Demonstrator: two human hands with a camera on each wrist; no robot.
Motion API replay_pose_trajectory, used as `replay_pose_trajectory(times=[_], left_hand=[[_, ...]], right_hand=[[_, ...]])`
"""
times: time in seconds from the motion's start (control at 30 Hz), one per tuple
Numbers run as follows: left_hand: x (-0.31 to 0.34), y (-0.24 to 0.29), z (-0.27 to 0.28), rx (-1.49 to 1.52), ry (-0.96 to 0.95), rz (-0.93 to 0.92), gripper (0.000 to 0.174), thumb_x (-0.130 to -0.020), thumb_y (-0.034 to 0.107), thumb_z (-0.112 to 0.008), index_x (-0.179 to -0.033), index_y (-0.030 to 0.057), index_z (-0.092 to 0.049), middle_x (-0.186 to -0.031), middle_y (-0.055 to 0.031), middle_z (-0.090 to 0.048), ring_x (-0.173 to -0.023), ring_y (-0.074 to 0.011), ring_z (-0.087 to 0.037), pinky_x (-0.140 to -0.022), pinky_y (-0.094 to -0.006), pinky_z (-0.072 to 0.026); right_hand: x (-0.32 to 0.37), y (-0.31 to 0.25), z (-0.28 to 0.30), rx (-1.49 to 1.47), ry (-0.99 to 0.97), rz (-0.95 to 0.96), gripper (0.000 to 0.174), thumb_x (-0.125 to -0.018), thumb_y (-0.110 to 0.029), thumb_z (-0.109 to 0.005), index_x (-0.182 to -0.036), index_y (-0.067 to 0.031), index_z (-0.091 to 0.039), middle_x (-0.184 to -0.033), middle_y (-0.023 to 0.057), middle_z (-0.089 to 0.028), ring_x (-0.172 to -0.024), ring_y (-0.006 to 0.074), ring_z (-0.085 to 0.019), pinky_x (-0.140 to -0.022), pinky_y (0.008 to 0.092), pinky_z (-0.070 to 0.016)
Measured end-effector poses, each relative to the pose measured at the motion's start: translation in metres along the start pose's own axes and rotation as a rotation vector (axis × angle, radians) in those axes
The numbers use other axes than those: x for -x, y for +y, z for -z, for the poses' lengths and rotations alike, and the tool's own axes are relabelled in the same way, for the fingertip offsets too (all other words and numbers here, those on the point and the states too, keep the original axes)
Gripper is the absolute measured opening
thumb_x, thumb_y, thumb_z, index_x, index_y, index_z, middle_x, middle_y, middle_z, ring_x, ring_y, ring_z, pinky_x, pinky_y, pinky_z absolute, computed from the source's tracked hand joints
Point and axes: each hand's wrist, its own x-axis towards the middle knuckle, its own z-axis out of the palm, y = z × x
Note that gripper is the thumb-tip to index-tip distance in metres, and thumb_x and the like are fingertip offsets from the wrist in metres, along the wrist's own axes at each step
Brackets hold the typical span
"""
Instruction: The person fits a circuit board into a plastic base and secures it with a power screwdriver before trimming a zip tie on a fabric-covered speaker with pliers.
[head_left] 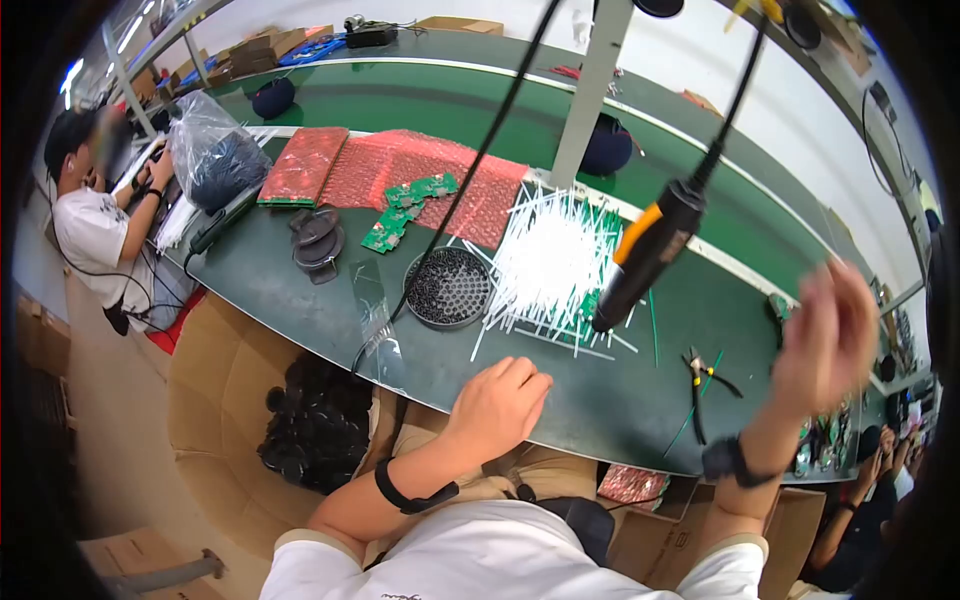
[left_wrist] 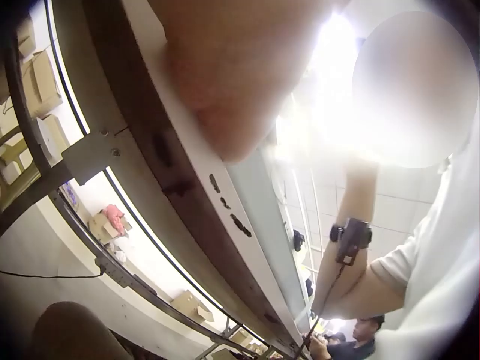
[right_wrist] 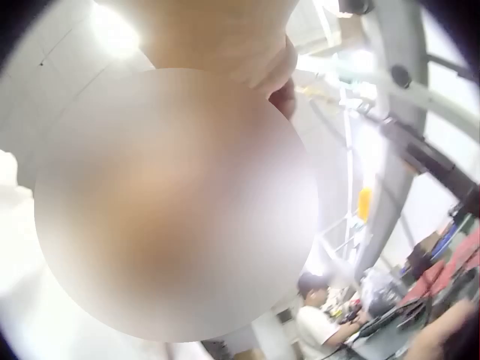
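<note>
In the head view my left hand rests at the table's front edge, its fingers loosely bent and nothing visible in them. My right hand is raised over the table's right end, blurred, with no object visible in it. Between them hangs a black and orange electric screwdriver, touched by neither hand. Below it lies a heap of white strips, left of which stands a round dish of small black parts. Pliers with black and yellow handles lie nearer my right hand.
Green circuit boards lie on pink bubble wrap at the back. Black discs are at the left. A cardboard box of black parts stands below the front edge. A metal post rises behind the strips. Another person sits far left.
</note>
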Motion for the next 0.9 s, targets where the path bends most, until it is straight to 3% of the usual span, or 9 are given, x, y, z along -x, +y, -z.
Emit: replay_pose_trajectory(times=[0.17,0.23,0.4,0.47,0.5,0.57,0.63,0.83,0.9], left_hand=[[0.0,0.0,0.0,-0.011,0.004,-0.007,0.015,-0.086,0.006,-0.075,-0.1,0.0061,-0.07,-0.09,-0.0082,-0.06,-0.083,-0.0294,-0.064,-0.071,-0.0412,-0.0547],[0.001,0.001,0.0,-0.013,-0.001,0.003,0.016,-0.086,0.006,-0.075,-0.101,0.0065,-0.07,-0.09,-0.0081,-0.06,-0.083,-0.0292,-0.064,-0.071,-0.0411,-0.0547],[0.0,-0.001,0.0,-0.012,0.005,0.024,0.016,-0.085,0.005,-0.074,-0.101,0.0063,-0.07,-0.09,-0.0083,-0.06,-0.083,-0.0296,-0.065,-0.071,-0.0414,-0.0547],[0.001,-0.003,0.0,-0.004,-0.003,0.03,0.017,-0.085,0.005,-0.074,-0.101,0.0062,-0.07,-0.09,-0.0084,-0.06,-0.083,-0.0298,-0.065,-0.071,-0.0415,-0.0548],[0.002,-0.003,0.0,-0.006,-0.001,0.027,0.016,-0.085,0.004,-0.074,-0.1,0.006,-0.07,-0.089,-0.0087,-0.06,-0.083,-0.0302,-0.065,-0.071,-0.0417,-0.0548],[0.0,-0.004,0.0,0.002,0.0,0.023,0.015,-0.085,0.004,-0.074,-0.099,0.0058,-0.07,-0.089,-0.009,-0.06,-0.082,-0.0305,-0.065,-0.071,-0.042,-0.0547],[-0.001,-0.003,0.0,0.02,0.022,0.013,0.013,-0.085,0.004,-0.074,-0.097,0.0052,-0.07,-0.088,-0.0099,-0.06,-0.081,-0.0314,-0.065,-0.07,-0.0427,-0.0545],[0.0,-0.003,-0.001,0.038,0.041,0.01,0.011,-0.084,0.003,-0.075,-0.094,0.0046,-0.069,-0.088,-0.0102,-0.061,-0.081,-0.0325,-0.065,-0.069,-0.0436,-0.0541],[-0.001,-0.002,0.0,0.056,0.04,0.009,0.012,-0.085,0.003,-0.075,-0.095,0.0042,-0.07,-0.089,-0.0107,-0.062,-0.081,-0.0327,-0.065,-0.07,-0.0431,-0.0543]], right_hand=[[-0.061,0.197,-0.086,0.377,-0.45,-0.204,0.025,-0.095,-0.007,-0.069,-0.119,0.0011,-0.073,-0.099,0.0087,-0.076,-0.08,0.0123,-0.069,-0.072,0.03,-0.0555],[-0.053,0.289,-0.131,0.177,-0.658,-0.053,0.04,-0.091,-0.007,-0.072,-0.13,-0.0009,-0.068,-0.118,0.0143,-0.075,-0.09,0.0207,-0.074,-0.085,0.0348,-0.0576],[-0.04,0.318,-0.221,0.614,-0.672,0.375,0.072,-0.083,-0.003,-0.078,-0.15,0.0028,-0.05,-0.148,0.0256,-0.057,-0.116,0.0391,-0.068,-0.104,0.0427,-0.0536],[-0.039,0.368,-0.232,0.638,-0.671,0.219,0.067,-0.082,-0.005,-0.08,-0.143,-0.0006,-0.054,-0.143,0.0253,-0.06,-0.122,0.0391,-0.066,-0.104,0.0436,-0.0531],[-0.038,0.341,-0.23,0.667,-0.67,0.071,0.062,-0.08,-0.007,-0.082,-0.137,-0.0041,-0.059,-0.139,0.0251,-0.063,-0.128,0.0392,-0.063,-0.103,0.0446,-0.0526],[-0.04,0.266,-0.214,0.772,-0.67,-0.053,0.047,-0.076,-0.011,-0.088,-0.116,-0.0078,-0.063,-0.118,0.0113,-0.065,-0.108,0.0393,-0.07,-0.089,0.0502,-0.0577],[-0.044,0.29,-0.2,0.828,-0.747,0.1,0.047,-0.076,-0.016,-0.089,-0.115,-0.008,-0.064,-0.12,0.0086,-0.067,-0.108,0.0379,-0.07,-0.088,0.0498,-0.0577],[-0.028,0.222,-0.106,0.614,-0.614,0.162,0.043,-0.077,-0.018,-0.089,-0.108,-0.0062,-0.061,-0.109,0.0104,-0.068,-0.101,0.0386,-0.068,-0.081,0.0465,-0.0536],[-0.01,0.156,-0.064,0.571,-0.639,0.068,0.043,-0.076,-0.013,-0.09,-0.106,-0.0048,-0.06,-0.1,0.0115,-0.066,-0.081,0.0313,-0.067,-0.072,0.0416,-0.0534]])
